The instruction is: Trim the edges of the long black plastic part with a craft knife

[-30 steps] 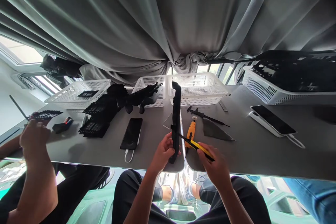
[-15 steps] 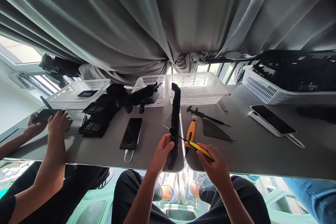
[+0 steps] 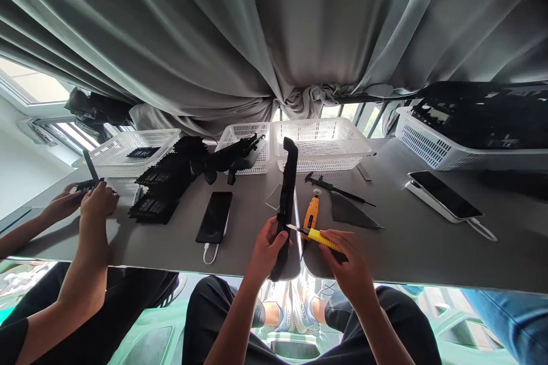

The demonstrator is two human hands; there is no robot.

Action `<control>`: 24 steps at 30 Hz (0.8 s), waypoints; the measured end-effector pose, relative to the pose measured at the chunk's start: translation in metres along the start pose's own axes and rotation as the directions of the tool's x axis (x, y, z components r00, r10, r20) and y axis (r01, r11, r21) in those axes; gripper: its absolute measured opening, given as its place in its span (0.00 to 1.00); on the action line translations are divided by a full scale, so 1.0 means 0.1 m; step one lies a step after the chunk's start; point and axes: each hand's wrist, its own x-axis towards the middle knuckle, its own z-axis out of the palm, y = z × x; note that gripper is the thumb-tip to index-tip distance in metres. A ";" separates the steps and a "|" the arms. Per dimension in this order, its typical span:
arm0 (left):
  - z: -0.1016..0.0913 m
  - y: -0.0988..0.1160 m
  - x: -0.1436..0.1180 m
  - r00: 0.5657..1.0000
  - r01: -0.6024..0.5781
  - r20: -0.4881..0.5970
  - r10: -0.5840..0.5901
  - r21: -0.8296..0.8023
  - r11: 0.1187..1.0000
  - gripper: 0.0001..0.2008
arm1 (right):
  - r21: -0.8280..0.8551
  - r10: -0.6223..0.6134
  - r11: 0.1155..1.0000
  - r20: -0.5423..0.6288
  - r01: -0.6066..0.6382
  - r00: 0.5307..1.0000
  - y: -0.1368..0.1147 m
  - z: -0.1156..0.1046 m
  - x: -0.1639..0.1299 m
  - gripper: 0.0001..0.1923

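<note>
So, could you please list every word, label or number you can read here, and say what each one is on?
None can be read.
White shoes under the grey table: dark lettering, too blurred and distorted to read.
Yellow utility knife in the right hand: dark marks, too small.
Long black plastic part in the left hand: no text visible.

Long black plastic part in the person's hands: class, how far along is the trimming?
Done: cannot tell. In hand: left hand grips the long black plastic part; right hand sets the yellow utility knife against its edge. Left: black parts heaped beside the white mesh basket.
</note>
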 end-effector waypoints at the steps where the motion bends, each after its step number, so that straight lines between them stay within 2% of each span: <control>1: 0.00 0.00 0.00 1.000 -0.012 0.002 0.012 0.008 1.000 0.31 | 0.007 0.002 1.000 -0.002 -0.002 1.000 0.00 0.00 0.00 0.12; 9: 0.00 0.00 0.00 0.999 -0.032 0.017 0.031 0.046 0.998 0.27 | 0.069 0.036 0.997 0.064 -0.041 0.997 0.02 0.00 -0.03 0.11; 24: -0.03 -0.06 0.00 0.999 -0.044 0.023 0.042 0.073 0.996 0.24 | 0.090 0.079 0.992 0.081 -0.086 0.994 -0.01 0.00 -0.02 0.14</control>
